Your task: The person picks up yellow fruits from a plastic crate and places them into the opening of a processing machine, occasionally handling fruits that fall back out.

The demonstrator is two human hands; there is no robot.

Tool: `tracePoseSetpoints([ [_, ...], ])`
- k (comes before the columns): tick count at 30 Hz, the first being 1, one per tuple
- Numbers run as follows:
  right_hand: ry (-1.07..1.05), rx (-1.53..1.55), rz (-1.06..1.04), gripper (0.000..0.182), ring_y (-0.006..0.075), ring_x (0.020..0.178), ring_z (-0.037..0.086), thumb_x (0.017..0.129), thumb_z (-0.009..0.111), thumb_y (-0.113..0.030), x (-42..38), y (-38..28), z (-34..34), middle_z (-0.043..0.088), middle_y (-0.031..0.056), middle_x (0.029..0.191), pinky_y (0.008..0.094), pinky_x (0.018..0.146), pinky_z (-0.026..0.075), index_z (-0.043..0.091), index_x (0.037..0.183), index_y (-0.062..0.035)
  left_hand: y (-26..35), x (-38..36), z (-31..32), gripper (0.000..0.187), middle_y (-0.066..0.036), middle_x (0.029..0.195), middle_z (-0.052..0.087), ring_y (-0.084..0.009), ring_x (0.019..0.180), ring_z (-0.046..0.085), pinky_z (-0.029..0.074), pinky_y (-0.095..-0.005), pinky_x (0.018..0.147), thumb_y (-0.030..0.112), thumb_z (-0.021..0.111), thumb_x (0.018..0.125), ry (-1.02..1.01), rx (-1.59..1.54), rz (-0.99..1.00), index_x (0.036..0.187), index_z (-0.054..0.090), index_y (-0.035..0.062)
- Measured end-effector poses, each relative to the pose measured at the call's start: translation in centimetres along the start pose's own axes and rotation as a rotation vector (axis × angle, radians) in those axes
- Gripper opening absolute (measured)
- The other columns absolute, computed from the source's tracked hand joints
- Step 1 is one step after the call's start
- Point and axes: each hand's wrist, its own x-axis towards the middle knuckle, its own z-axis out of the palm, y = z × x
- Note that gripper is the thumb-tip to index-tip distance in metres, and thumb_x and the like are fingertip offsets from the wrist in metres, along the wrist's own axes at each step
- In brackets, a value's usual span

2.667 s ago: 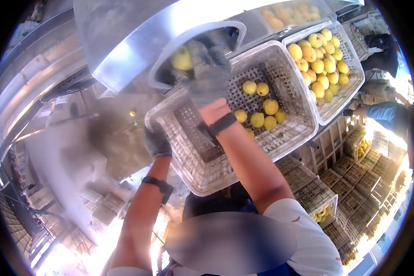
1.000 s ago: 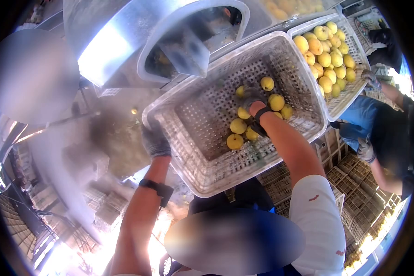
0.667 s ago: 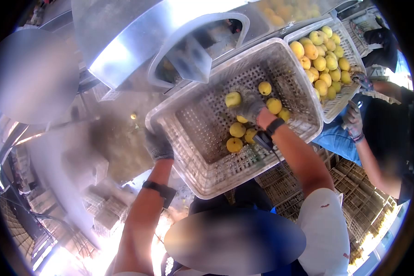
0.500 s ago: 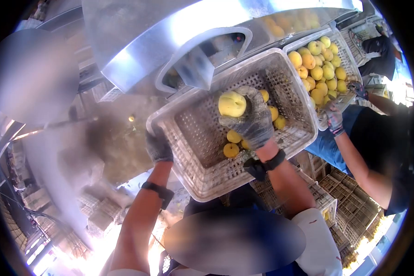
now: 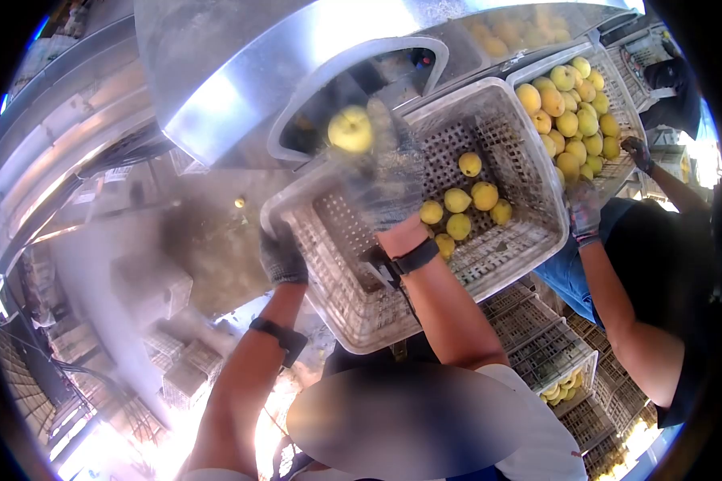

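Note:
My right hand (image 5: 383, 180), in a grey work glove and blurred by motion, has its fingers round a yellow peach (image 5: 350, 130) at the mouth of the metal machine's opening (image 5: 297, 100). Below it lies a tilted, pale plastic crate (image 5: 345, 298) with lattice walls. Several yellow peaches (image 5: 457, 200) rest in its right half. My left hand (image 5: 283, 255), gloved too, is closed on the crate's left rim, its fingertips partly hidden.
To the right, a second crate (image 5: 515, 78) is heaped with peaches, and a co-worker's gloved hand (image 5: 583, 212) touches its near end. Stacked crates (image 5: 529, 333) stand below right. One peach (image 5: 239, 203) lies off to the left, beyond the crate. Shiny sheet metal (image 5: 225, 104) curves overhead.
My right hand has moved up and left with the peach, from above the crate to the machine's opening. More peaches in the crate are uncovered. My left hand stays on the rim.

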Motion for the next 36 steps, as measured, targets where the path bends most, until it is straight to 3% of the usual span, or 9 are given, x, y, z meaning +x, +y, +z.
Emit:
tracePoseSetpoints([
  [3, -0.038, 0.024, 0.031, 0.079, 0.0391, 0.113, 0.062, 0.075, 0.086, -0.045, 1.2, -0.8, -1.0, 0.066, 0.0186, 0.122, 0.0508, 0.099, 0.048, 0.057, 0.136, -0.0034, 0.1, -0.2, -0.2, 0.059, -0.027, 0.114, 0.070, -0.0398, 0.108, 0.068, 0.050, -0.0471, 0.091, 0.048, 0.056, 0.097, 0.008, 0.040, 0.038, 0.136, 0.059, 0.0036],
  [5, -0.051, 0.043, 0.051, 0.076, 0.0379, 0.111, 0.063, 0.075, 0.085, -0.046, 1.6, -0.8, -1.0, 0.068, 0.0167, 0.120, 0.0504, 0.098, 0.048, 0.059, 0.134, -0.0042, 0.3, -0.1, -0.4, 0.044, -0.007, 0.121, 0.068, -0.0142, 0.105, 0.062, 0.050, -0.0305, 0.093, 0.021, 0.065, 0.100, -0.065, -0.067, -0.114, 0.140, 0.056, 0.0034],
  [15, 0.072, -0.090, -0.060, 0.068, 0.0358, 0.105, 0.064, 0.073, 0.085, -0.046, 2.7, -0.9, 1.2, 0.069, 0.0108, 0.121, 0.0483, 0.093, 0.050, 0.065, 0.126, -0.0078, -0.5, 0.0, -0.1, 0.045, -0.005, 0.120, 0.067, -0.0130, 0.102, 0.060, 0.050, -0.0303, 0.090, 0.017, 0.065, 0.100, -0.044, -0.082, -0.037, 0.141, 0.055, 0.0028],
  [18, 0.122, -0.144, -0.041, 0.068, 0.0361, 0.105, 0.063, 0.075, 0.082, -0.049, 4.3, -2.6, 3.0, 0.069, 0.0111, 0.121, 0.0499, 0.095, 0.049, 0.065, 0.126, -0.0076, -0.3, -0.1, 0.2, 0.055, -0.023, 0.114, 0.070, -0.0319, 0.106, 0.069, 0.050, -0.0426, 0.091, 0.044, 0.057, 0.100, -0.029, -0.100, -0.025, 0.137, 0.057, 0.0033],
  [23, -0.266, -0.015, 0.207, 0.085, 0.0368, 0.141, 0.044, 0.085, 0.071, -0.058, 5.2, 0.0, 17.5, 0.049, 0.0172, 0.153, 0.0516, 0.117, 0.035, 0.047, 0.150, -0.0090, 0.5, 0.1, -0.3, 0.049, -0.008, 0.120, 0.068, -0.0140, 0.101, 0.061, 0.051, -0.0316, 0.089, 0.031, 0.064, 0.102, -0.045, -0.002, -0.088, 0.140, 0.056, 0.0008],
  [24, -0.835, -0.387, 0.244, 0.089, 0.0356, 0.151, 0.032, 0.090, 0.067, -0.057, 10.1, -4.4, 7.3, 0.035, 0.0178, 0.163, 0.0497, 0.123, 0.028, 0.036, 0.157, -0.0063, 0.4, 0.1, -0.2, 0.051, -0.009, 0.121, 0.069, -0.0151, 0.102, 0.062, 0.051, -0.0319, 0.091, 0.037, 0.063, 0.103, -0.023, 0.021, -0.016, 0.138, 0.058, 0.0005],
  [30, -0.314, 0.110, -0.010, 0.068, 0.0241, 0.129, 0.060, 0.096, 0.063, -0.050, 2.9, -2.0, -5.5, 0.060, 0.0143, 0.143, 0.0410, 0.115, 0.043, 0.051, 0.145, -0.0045, 0.3, 0.7, -0.1, 0.046, -0.009, 0.124, 0.069, -0.0165, 0.107, 0.063, 0.049, -0.0323, 0.095, 0.029, 0.064, 0.102, -0.049, -0.019, -0.076, 0.137, 0.059, 0.0004],
  [34, -0.850, -0.141, 0.603, 0.025, 0.0217, 0.099, 0.074, 0.098, 0.063, -0.033, -5.2, 8.5, -11.5, 0.073, 0.0053, 0.123, 0.0329, 0.089, 0.059, 0.076, 0.113, -0.0169, -2.1, 1.0, 0.1, 0.043, -0.007, 0.121, 0.069, -0.0157, 0.106, 0.062, 0.048, -0.0322, 0.095, 0.027, 0.064, 0.101, 0.005, 0.029, 0.046, 0.135, 0.061, 0.0017],
  [36, -1.111, -0.813, -0.176, 0.023, 0.0298, 0.101, 0.073, 0.095, 0.063, -0.022, -5.8, 15.8, -14.0, 0.074, 0.0117, 0.119, 0.0387, 0.089, 0.059, 0.076, 0.113, -0.0137, -0.2, 0.5, 0.0, 0.042, -0.007, 0.120, 0.069, -0.0156, 0.104, 0.062, 0.049, -0.0320, 0.094, 0.027, 0.064, 0.101, -0.002, 0.002, -0.028, 0.135, 0.061, 0.0018],
])
